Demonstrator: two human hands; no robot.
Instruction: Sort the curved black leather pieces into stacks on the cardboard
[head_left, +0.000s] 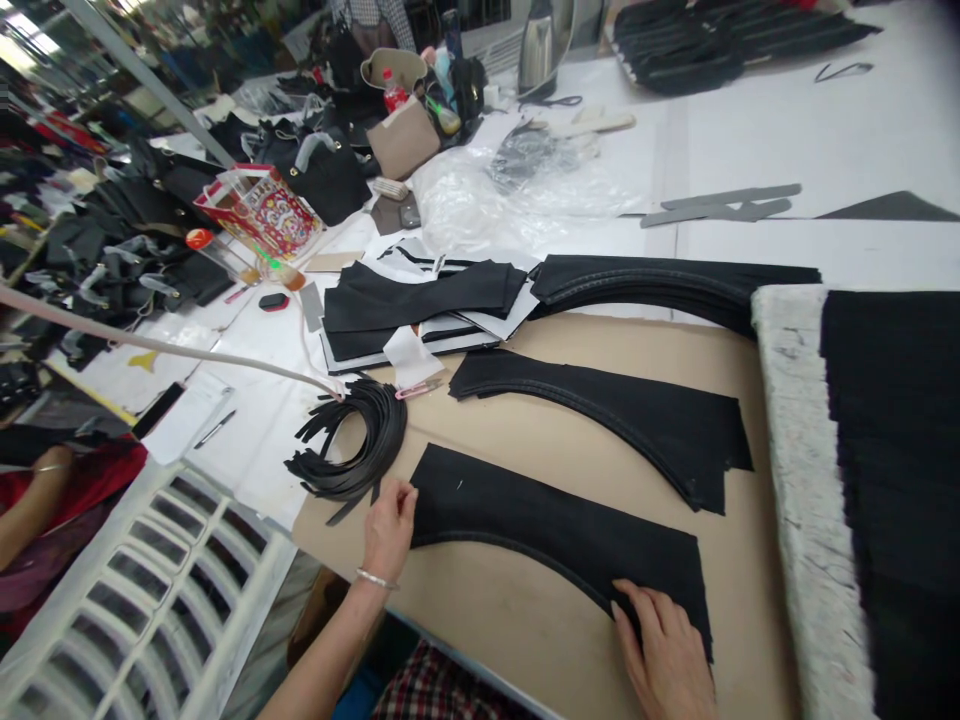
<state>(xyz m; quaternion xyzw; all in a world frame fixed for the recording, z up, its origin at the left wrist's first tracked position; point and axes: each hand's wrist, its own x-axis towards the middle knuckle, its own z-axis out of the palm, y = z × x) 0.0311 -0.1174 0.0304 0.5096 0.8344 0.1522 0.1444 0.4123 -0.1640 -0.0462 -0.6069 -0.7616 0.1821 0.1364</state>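
Observation:
A black curved panel [540, 520] lies nearest me on the tan board, with a ridged strip along its concave lower edge. My left hand [388, 525], with a silver bangle at the wrist, pinches the panel's left end. Across the panel's lower right part rests my right hand [664, 640], fingers stretched and slightly bent, thumb by the curved edge. A similar black piece [600, 400] lies just beyond, edged in the same way. Left of these, close to my left hand, is a coiled bundle of black strips [367, 440].
Stacked black panels [660, 280] and a pile of black and white pieces [427, 300] lie behind. A white rough-edged block [810, 480] with black material borders the right. Pink-handled snips [418, 389] lie near the coil. At left are a white slatted rack [150, 590] and another person's arm [34, 505].

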